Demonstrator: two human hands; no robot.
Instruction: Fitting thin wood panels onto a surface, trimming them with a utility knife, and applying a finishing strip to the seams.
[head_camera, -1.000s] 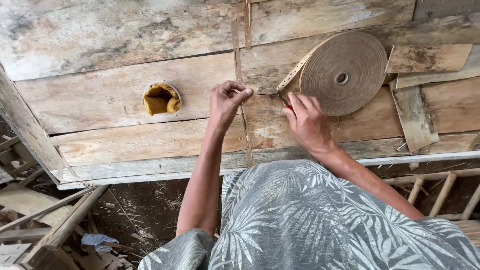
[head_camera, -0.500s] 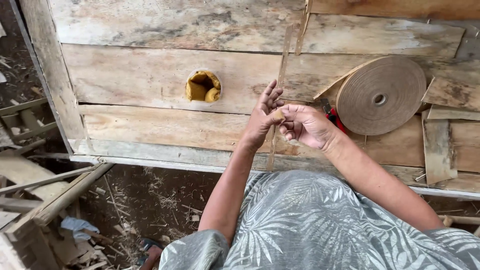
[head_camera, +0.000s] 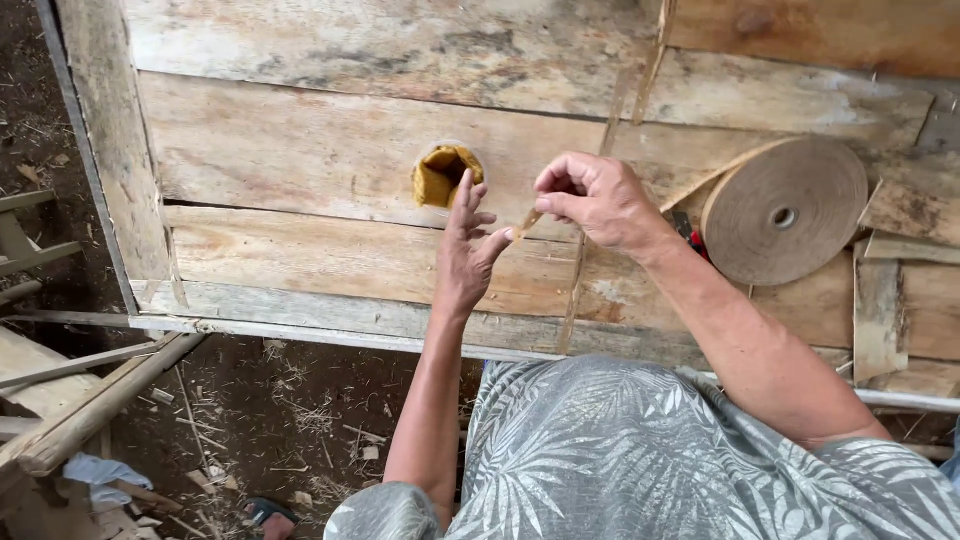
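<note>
Over the plank table (head_camera: 300, 170), the right hand (head_camera: 600, 200) pinches the thin strip's (head_camera: 527, 224) end while the left hand (head_camera: 468, 255), fingers loosely spread, touches it below, apparently mid-splitting, which calls for a steady, even pull.

1. We see a plank table (head_camera: 300, 250) across the upper view; dirt floor (head_camera: 280, 420) lies below its near edge.
2. A small pot (head_camera: 445, 175) sits in a hole in the table, left of centre.
3. The left hand (head_camera: 468, 255) is just right of and below the pot; the right hand (head_camera: 595, 200) lies right of it, a thin strip (head_camera: 528, 222) between them.
4. A tape roll (head_camera: 785, 210) lies on the table, right of the right hand.
5. Wooden poles (head_camera: 90, 400) lie at lower left.
</note>
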